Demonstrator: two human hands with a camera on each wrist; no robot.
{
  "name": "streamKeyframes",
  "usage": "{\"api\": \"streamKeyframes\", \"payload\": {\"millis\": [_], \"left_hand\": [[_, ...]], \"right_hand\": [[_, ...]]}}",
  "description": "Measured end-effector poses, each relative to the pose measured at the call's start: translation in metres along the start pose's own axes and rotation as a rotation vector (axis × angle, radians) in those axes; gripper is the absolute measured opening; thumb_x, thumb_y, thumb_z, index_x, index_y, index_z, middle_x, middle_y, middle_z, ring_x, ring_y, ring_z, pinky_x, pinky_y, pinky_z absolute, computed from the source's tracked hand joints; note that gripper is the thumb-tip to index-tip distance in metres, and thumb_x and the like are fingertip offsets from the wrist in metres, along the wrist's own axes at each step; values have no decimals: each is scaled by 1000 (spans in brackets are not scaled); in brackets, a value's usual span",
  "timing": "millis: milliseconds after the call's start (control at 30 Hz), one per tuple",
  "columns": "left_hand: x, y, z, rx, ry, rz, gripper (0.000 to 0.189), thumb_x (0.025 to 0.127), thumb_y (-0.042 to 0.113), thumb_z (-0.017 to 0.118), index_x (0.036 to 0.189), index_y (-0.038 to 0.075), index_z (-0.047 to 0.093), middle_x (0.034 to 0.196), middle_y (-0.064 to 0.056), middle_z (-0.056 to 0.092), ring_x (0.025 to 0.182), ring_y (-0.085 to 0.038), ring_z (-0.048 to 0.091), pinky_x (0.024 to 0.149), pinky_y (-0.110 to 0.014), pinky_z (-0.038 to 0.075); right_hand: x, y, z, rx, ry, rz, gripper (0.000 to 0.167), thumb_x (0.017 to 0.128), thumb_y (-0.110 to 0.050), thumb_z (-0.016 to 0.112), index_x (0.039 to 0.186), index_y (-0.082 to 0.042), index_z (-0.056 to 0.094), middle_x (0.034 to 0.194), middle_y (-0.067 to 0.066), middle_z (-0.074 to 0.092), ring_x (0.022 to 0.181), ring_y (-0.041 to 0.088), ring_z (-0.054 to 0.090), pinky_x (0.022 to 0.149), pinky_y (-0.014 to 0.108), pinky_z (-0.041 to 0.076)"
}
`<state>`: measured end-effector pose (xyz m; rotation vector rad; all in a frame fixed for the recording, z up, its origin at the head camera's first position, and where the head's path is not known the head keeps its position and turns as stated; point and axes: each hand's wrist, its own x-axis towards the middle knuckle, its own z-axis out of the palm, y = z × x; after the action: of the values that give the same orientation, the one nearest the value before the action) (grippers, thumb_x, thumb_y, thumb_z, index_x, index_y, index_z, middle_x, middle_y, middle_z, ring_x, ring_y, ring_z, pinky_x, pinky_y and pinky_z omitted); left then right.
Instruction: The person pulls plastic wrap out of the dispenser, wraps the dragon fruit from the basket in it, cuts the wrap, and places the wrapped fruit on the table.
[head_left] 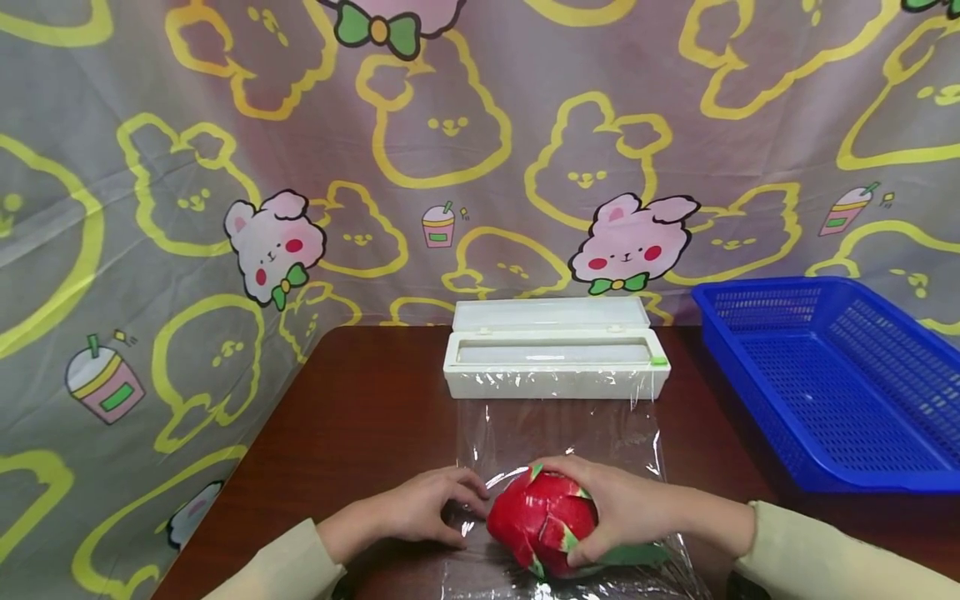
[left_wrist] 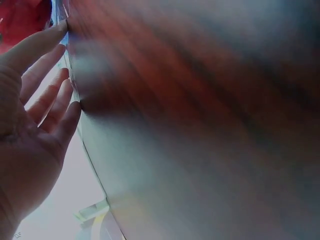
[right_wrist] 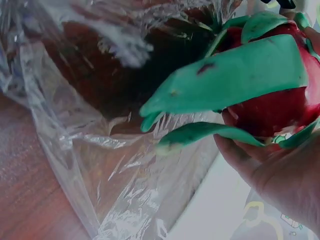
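A red dragon fruit (head_left: pixel 528 518) with green leaf tips lies on a sheet of clear plastic wrap (head_left: pixel 555 433) on the brown table. My right hand (head_left: pixel 626 504) grips it from the right, thumb in front and fingers over the far side. In the right wrist view, long green leaves (right_wrist: pixel 235 75) stick out from the dragon fruit (right_wrist: pixel 280 110) above the crinkled wrap (right_wrist: pixel 135 165). My left hand (head_left: pixel 423 510) rests by the left edge of the wrap, fingers loosely bent and apart from the fruit. Seen from the left wrist, that hand (left_wrist: pixel 35 105) holds nothing.
Behind the fruit stands a white wrap dispenser (head_left: pixel 555 383) with its lid raised, the wrap running out of it toward me. A blue plastic basket (head_left: pixel 825 400) sits at the right. A cartoon-printed cloth (head_left: pixel 480 167) hangs behind and to the left of the table (head_left: pixel 360 400).
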<state>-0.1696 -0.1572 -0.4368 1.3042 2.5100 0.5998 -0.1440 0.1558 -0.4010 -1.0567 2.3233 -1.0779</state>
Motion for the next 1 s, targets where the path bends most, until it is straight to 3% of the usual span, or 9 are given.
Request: {"api": "streamKeyframes", "payload": {"millis": [467,1000], "left_hand": [[-2,1,-1,-2,8,11,35,74,18,84,108,22,75,118,8,58,112,-7,52,94,-26,43],[-2,-2,1,-41,15,11,33,74,23,85,105,22,75,116,9,58,109,-6,52,92,-24,44]], "right_hand": [[8,4,-7,15,-65,72,86,68,-39,85,140,-24,40,120,-4,54,104,11,56,77,25,51],[3,2,-10,-44,-56,97,92,71,-47,84,145,-20,36,127,-2,52,111,16,54,81,28,51]]}}
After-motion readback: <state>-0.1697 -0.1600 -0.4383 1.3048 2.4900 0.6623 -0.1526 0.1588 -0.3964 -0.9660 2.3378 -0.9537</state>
